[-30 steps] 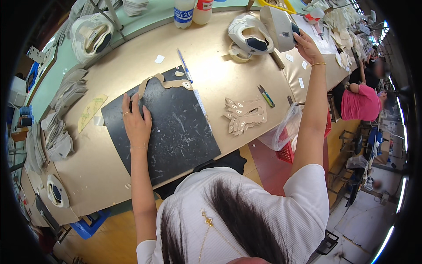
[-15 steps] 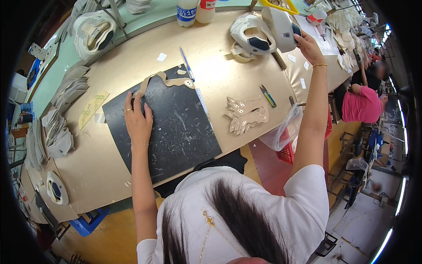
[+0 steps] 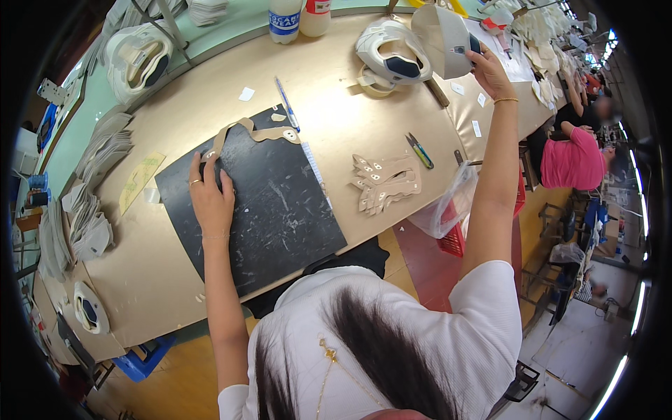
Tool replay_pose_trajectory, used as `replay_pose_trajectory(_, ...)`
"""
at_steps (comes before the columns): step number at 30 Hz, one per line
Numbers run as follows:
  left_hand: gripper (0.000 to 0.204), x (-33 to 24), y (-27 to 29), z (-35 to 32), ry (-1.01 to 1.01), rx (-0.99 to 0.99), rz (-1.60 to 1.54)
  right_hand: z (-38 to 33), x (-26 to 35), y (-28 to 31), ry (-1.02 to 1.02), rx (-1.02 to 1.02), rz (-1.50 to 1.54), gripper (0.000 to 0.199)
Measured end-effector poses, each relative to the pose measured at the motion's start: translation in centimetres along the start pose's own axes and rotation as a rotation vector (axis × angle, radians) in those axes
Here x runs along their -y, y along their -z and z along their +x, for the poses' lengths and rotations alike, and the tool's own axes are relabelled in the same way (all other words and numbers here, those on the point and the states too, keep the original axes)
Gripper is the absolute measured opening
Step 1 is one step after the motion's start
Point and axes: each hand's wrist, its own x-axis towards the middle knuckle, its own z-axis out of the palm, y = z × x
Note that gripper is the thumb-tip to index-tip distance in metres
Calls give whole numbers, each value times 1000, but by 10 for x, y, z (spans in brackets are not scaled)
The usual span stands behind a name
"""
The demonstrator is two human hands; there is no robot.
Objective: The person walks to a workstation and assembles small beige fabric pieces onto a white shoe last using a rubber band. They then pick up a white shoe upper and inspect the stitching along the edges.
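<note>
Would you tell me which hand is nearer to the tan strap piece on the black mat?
Left. The left hand rests on the black mat beside the tan strap piece; the right hand is far off, at a white shoe part.

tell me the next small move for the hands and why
Probably bring the right hand back toward the black mat with the pale shoe piece it grips. That arm is stretched far out, while the left hand rests flat on the mat beside a tan strap, as if holding the work spot.
</note>
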Motion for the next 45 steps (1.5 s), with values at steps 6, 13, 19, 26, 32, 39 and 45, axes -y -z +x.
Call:
replay_pose_trajectory(6,36,-3,1,1,31,23,0,-4,-4,9,7,34,66,51)
replay_pose_trajectory(13,36,2,-1,0,12,21,25,-2,-13,16,20,79,68,50)
replay_pose_trajectory(19,35,0,-1,1,0,7,14,-5,-11,12,19,70,64,52)
replay_pose_trajectory(26,35,-2,1,1,2,-1,7,-3,-11,8,27,78,22,50)
replay_pose_trajectory(32,39,1,3,1,-5,-66,-80,-10,1,-37,103,105,-493,47)
replay_pose_trajectory(39,40,7,1,-4,89,-146,-181,-20,3,-65,108,108,-490,46)
replay_pose_trajectory(45,41,5,1,-4,26,-81,-58,-19,18,-102,58,184,-704,43)
